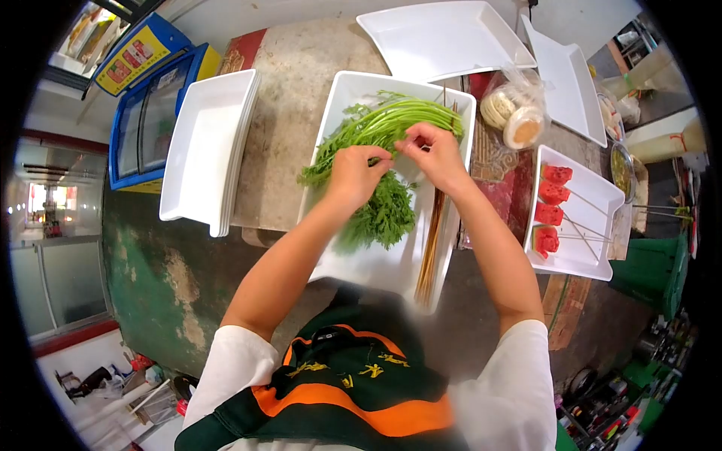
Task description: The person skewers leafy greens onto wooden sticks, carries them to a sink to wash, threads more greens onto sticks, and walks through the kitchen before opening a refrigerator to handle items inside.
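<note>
A white rectangular tray (342, 98) lies in front of me with a bunch of green leafy herbs (376, 131) spread across it. My left hand (355, 169) pinches some stems over the middle of the tray. My right hand (432, 154) is next to it, fingers closed on the same greens. A bundle of bamboo skewers (432, 240) lies along the tray's right side, below my right forearm.
A stack of white trays (207, 146) sits at the left. More white trays (444, 37) lie at the back. A tray with red skewered pieces (553, 207) stands at the right, a bag of round flatbreads (511, 113) behind it. A blue freezer (147, 113) is at far left.
</note>
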A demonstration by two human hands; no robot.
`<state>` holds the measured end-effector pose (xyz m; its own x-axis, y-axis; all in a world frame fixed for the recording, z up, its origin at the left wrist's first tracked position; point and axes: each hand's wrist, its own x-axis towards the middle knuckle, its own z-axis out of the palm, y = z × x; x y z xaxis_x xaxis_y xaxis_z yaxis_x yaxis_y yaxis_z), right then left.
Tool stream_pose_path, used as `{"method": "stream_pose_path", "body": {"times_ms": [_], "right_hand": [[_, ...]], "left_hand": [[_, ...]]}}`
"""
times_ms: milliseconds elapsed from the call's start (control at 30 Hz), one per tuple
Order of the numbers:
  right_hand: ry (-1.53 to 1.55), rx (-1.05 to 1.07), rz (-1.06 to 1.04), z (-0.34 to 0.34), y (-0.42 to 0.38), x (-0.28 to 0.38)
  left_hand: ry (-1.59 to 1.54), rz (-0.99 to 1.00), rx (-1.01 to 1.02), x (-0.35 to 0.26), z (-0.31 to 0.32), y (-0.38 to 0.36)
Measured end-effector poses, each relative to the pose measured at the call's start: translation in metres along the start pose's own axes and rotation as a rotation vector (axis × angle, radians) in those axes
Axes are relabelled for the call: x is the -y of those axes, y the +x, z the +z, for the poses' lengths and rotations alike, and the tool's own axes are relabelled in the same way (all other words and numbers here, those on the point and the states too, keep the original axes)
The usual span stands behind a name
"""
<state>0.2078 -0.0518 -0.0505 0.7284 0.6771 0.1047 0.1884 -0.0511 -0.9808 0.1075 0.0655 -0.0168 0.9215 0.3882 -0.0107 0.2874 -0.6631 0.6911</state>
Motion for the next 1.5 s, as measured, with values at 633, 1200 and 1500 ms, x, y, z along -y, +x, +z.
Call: {"method": "stream_pose_path", "body": {"times_ms": [633,1200,1500], "right_hand": [[-0.427,-0.007,-0.286,0.049,-0.138,0.061],[-0.412,0.09,-0.277,0.027,-0.043,0.016],[-0.111,0.097,-0.071,0.014,-0.041,0.021]], "left_hand": [[-0.994,-0.616,0.509,0.011,-0.014,-0.125],[-1.243,-0.564,0.341,0.022,-0.037,-0.134],[-1.089,-0.464,0.275,0.013,-0.037,-0.11]]}}
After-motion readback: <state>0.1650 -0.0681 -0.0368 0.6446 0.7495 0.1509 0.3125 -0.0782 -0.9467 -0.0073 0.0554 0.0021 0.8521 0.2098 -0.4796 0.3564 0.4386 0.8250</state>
